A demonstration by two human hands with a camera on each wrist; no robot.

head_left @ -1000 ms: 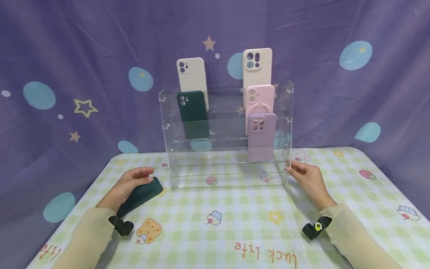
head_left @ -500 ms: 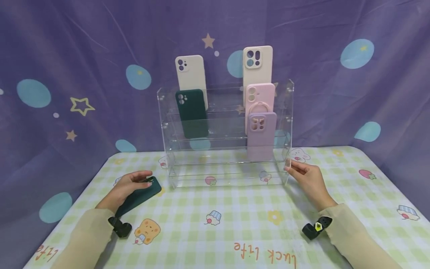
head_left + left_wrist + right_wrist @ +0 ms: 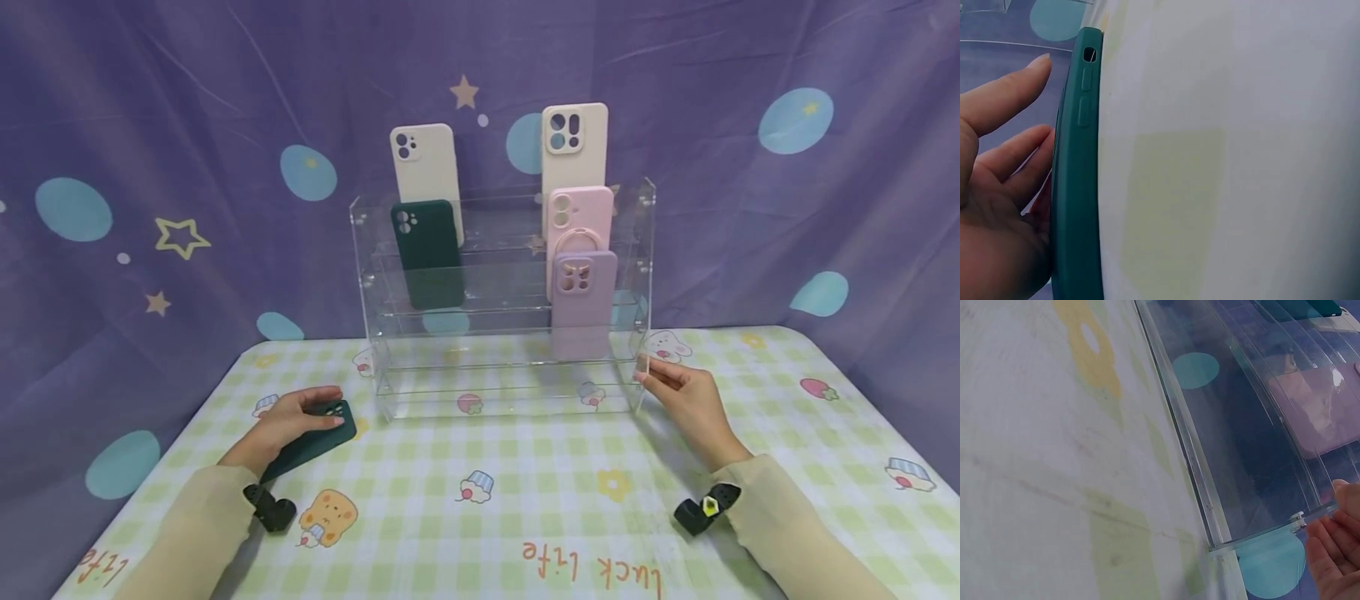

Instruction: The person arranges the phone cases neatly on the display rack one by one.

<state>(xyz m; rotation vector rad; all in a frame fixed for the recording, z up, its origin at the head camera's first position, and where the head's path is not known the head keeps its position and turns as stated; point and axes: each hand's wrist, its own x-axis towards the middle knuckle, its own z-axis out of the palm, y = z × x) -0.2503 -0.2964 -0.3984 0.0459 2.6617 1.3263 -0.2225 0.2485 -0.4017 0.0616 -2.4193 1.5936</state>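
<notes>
A dark green phone case (image 3: 311, 446) lies on the tablecloth at the left, camera cutouts at its far end. My left hand (image 3: 287, 423) hovers over it with thumb and fingers spread. In the left wrist view, the case's side edge (image 3: 1077, 175) shows buttons and a slot, and the thumb (image 3: 1019, 94) is raised apart from it. At the right, my right hand (image 3: 693, 404) pinches the side edge of a clear acrylic tiered stand (image 3: 365, 308); the right wrist view shows the fingers (image 3: 1329, 550) at that edge.
On the stand lean two white phone cases (image 3: 427, 162) (image 3: 592, 167), another green case (image 3: 431, 258), a pink case with a ring (image 3: 581, 204) and a lilac case (image 3: 583, 321). A purple patterned curtain (image 3: 225, 108) hangs behind the checked tablecloth (image 3: 525, 500).
My left hand has lowered slightly, its thumb now over the green case's far end, and the case has shifted a little toward me. My right hand stays on the stand.
</notes>
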